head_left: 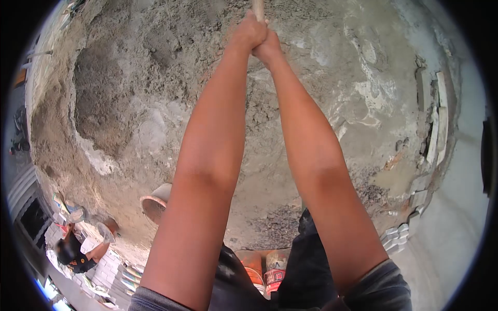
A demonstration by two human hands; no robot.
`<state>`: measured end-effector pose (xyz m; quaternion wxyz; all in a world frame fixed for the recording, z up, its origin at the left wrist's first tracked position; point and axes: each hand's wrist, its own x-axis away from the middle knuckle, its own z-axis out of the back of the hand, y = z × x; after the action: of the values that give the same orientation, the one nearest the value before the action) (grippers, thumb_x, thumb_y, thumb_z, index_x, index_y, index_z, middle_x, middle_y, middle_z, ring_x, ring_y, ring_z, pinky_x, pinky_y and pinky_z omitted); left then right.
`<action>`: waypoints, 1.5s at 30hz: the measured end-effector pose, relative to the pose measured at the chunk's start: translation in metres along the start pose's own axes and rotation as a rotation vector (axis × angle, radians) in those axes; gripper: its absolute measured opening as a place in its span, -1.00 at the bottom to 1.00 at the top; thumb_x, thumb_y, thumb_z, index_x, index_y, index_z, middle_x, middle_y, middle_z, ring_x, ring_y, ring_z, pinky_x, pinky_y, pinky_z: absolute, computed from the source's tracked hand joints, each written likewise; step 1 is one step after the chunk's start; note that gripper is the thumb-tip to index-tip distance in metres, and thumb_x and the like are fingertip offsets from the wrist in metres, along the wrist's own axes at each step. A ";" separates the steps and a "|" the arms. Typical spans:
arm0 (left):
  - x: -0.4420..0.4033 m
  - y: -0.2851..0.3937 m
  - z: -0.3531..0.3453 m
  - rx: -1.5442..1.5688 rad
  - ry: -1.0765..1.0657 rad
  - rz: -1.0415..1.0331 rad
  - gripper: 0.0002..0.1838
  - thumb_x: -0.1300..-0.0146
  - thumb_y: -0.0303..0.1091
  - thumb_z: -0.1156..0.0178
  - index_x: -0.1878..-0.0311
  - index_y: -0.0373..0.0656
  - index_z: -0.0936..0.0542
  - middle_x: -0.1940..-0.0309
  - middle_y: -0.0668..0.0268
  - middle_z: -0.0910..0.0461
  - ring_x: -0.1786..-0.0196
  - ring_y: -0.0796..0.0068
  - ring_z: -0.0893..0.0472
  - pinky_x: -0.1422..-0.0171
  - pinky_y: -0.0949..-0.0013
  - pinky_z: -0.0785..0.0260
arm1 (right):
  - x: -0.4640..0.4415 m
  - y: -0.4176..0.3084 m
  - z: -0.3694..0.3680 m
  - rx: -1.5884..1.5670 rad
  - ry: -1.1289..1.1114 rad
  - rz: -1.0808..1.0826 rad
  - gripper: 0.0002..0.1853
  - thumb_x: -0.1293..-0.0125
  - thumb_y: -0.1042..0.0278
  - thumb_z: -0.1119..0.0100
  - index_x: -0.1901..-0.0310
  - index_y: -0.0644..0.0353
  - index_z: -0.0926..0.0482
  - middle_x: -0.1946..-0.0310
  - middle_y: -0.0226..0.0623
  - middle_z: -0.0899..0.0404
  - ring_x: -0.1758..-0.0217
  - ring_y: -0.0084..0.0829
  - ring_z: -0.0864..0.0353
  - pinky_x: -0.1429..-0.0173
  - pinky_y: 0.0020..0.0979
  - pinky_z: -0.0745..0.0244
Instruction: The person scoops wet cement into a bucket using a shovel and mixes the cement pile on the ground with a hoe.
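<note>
Both arms stretch forward, and the hands meet at the top centre on a pale wooden handle [258, 9]. My left hand [249, 32] is wrapped round the handle, its fingers closed. Pressed against it, my right hand [267, 47] is closed round the same handle just below. The handle's far end is cut off by the top of the view. Beneath the hands spreads a broad bed of wet grey mortar [197, 67], rough and lumpy on the left and smoother on the right.
A bucket [154, 203] lies tilted left of my left arm. At the lower left another person [75, 251] holds a round container [107, 229]. Containers [275, 269] stand between my legs. Long pale strips [441, 119] line the right edge, with stacked pieces [396, 238] below.
</note>
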<state>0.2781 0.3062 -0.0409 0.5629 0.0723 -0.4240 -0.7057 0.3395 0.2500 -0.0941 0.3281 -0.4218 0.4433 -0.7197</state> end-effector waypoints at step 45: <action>0.134 -0.092 -0.011 0.182 -0.367 0.424 -0.39 -0.38 -0.04 -0.32 -0.16 -0.50 -0.56 0.16 0.04 -0.68 0.19 0.28 -0.68 0.17 0.21 -0.59 | 0.226 0.010 -0.019 0.120 -0.198 -0.358 -0.72 -0.29 0.40 -0.16 0.04 0.38 -0.48 0.36 -0.10 -0.62 0.33 -0.24 -0.66 0.21 -0.20 -0.54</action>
<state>0.1693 0.1868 -0.0603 0.6029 -0.0966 -0.5861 -0.5327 0.2265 0.0618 -0.0367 0.2615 -0.5423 0.2832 -0.7466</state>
